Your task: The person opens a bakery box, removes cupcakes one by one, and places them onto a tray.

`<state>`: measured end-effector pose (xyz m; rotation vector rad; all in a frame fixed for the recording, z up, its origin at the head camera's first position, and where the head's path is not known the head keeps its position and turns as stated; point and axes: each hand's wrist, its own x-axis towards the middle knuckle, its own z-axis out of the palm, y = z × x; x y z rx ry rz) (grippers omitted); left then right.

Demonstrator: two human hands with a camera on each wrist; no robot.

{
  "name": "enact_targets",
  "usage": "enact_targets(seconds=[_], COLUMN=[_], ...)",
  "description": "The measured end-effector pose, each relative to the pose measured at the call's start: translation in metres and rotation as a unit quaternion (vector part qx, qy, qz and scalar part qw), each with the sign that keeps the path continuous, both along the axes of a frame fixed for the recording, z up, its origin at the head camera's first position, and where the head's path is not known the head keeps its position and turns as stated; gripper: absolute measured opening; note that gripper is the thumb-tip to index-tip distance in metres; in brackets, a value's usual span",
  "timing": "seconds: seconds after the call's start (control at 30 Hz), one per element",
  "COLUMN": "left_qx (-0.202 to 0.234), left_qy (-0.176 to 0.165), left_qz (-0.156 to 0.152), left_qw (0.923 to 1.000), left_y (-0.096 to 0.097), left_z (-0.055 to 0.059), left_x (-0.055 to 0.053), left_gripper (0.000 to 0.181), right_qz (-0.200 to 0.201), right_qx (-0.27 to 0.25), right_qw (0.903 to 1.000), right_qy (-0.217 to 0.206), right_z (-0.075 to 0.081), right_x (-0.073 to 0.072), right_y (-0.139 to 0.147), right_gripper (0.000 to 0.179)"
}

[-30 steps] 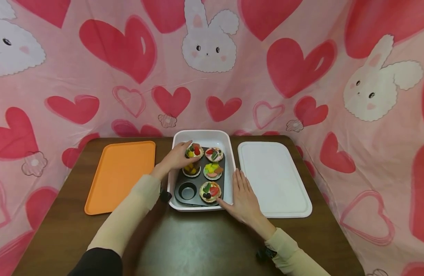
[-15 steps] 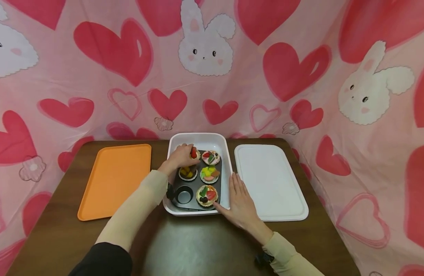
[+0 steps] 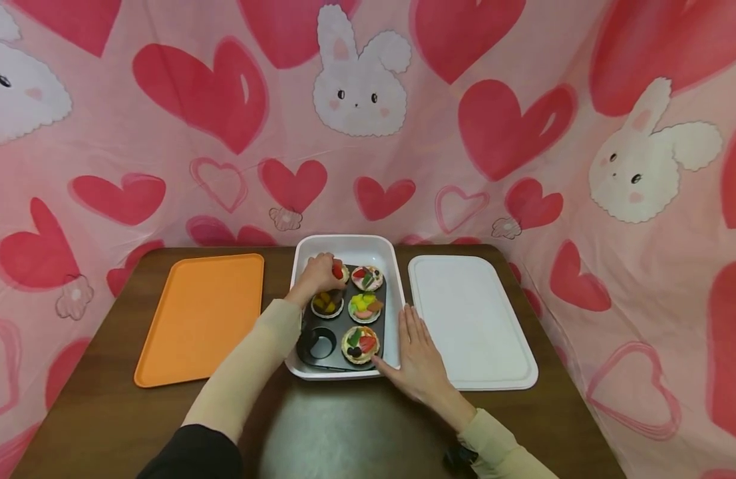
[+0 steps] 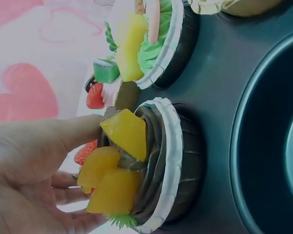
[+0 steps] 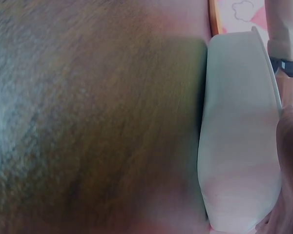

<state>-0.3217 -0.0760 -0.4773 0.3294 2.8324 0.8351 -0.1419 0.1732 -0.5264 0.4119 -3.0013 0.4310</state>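
Note:
My left hand (image 3: pixel 317 276) grips the back-left fruit tart (image 3: pixel 338 271), which sits in a dark muffin tin (image 3: pixel 337 326) and is mostly covered by the hand. In front of it is a chocolate cupcake with yellow fruit chunks (image 4: pixel 122 165); the left wrist view shows the thumb passing behind this cupcake. My right hand (image 3: pixel 420 369) lies with straight fingers along the right front corner of the white basin (image 3: pixel 398 293), its thumb near the strawberry tart (image 3: pixel 360 344). The basin's outer wall (image 5: pixel 239 131) fills the right side of the right wrist view.
Two more cakes, a green-creamed one (image 3: pixel 365 307) and a pink one (image 3: pixel 367 278), stand in the tin's right column. The front-left cup (image 3: pixel 317 343) holds no cake. An orange tray (image 3: pixel 203 319) lies left of the basin, a white tray (image 3: pixel 472 319) right. A patterned cloth (image 3: pixel 356 199) hangs behind.
My left hand has closed in on the back-left tart and now covers more of it. The right hand keeps its place at the basin's corner. The head view has shifted slightly.

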Motion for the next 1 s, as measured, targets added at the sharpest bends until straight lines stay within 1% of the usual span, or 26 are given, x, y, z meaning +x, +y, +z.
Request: enact_targets(seconds=[0.1, 0.2, 0.33, 0.43, 0.53, 0.6, 0.73, 0.8, 1.0], left_qx=[0.0, 0.002, 0.018, 0.028, 0.032, 0.032, 0.031, 0.034, 0.04], left_qy=[-0.001, -0.006, -0.012, -0.005, 0.006, 0.014, 0.019, 0.016, 0.013], left_qz=[0.012, 0.026, 0.035, 0.034, 0.04, 0.046, 0.059, 0.065, 0.073], left_qw=[0.9999, 0.9997, 0.9991, 0.999, 0.9987, 0.9983, 0.9976, 0.9972, 0.9965], left_y=[0.0, 0.0, 0.0, -0.001, -0.001, -0.001, 0.001, 0.002, 0.003], left_z=[-0.005, -0.007, -0.011, -0.015, -0.018, -0.02, -0.022, -0.023, -0.022], left_x=[-0.002, -0.003, -0.005, -0.006, -0.006, -0.006, -0.005, -0.005, -0.004], left_gripper=[0.065, 0.063, 0.057, 0.051, 0.048, 0.05, 0.056, 0.059, 0.059], right_qz=[0.0, 0.004, 0.006, 0.004, 0.007, 0.009, 0.013, 0.012, 0.009], right_qx=[-0.002, -0.007, -0.01, -0.008, -0.008, -0.008, -0.011, -0.01, -0.019], right_qw=[1.0, 1.0, 0.9999, 0.9999, 0.9999, 0.9999, 0.9997, 0.9997, 0.9997], right_qy=[-0.001, 0.003, 0.007, 0.007, 0.007, 0.012, 0.02, 0.018, 0.011], right_z=[-0.001, -0.002, -0.002, -0.001, -0.001, -0.001, 0.001, 0.001, 0.001], right_x=[0.001, 0.001, 0.002, 0.002, 0.001, 0.001, 0.001, 0.0, 0.0], right_y=[0.0, 0.0, 0.001, 0.001, 0.001, 0.001, 0.001, 0.002, 0.002], right_gripper=[0.114, 0.113, 0.113, 0.113, 0.113, 0.111, 0.11, 0.11, 0.11])
